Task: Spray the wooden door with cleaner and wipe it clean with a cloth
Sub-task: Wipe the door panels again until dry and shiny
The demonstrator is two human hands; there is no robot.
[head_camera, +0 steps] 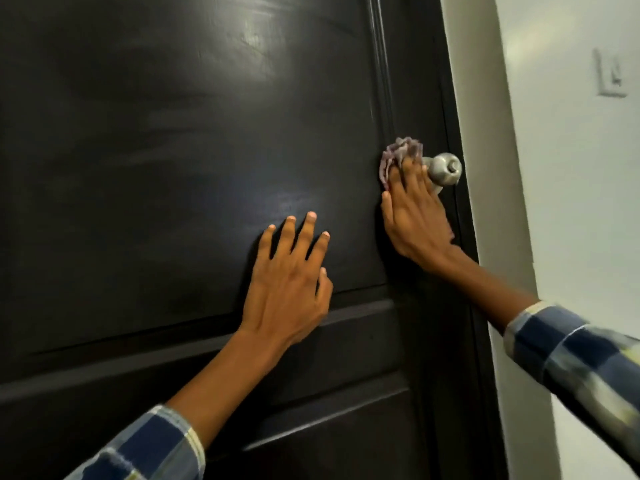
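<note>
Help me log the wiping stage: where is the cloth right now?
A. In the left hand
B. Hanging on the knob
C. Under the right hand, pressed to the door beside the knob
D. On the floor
C: the right hand presses the bunched cloth against the door just left of the knob; the left hand lies flat and bare.

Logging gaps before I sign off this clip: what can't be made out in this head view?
- Most of the cloth: covered by the right hand pressing it to the door.
- Spray cleaner: not in frame.
- Base of the knob: hidden behind the right hand's fingers.
- Wall switch: too blurred to read.
- Door top and bottom: cut off by frame edges.
- Left hand: flat on the door, palm contact unseen.
</note>
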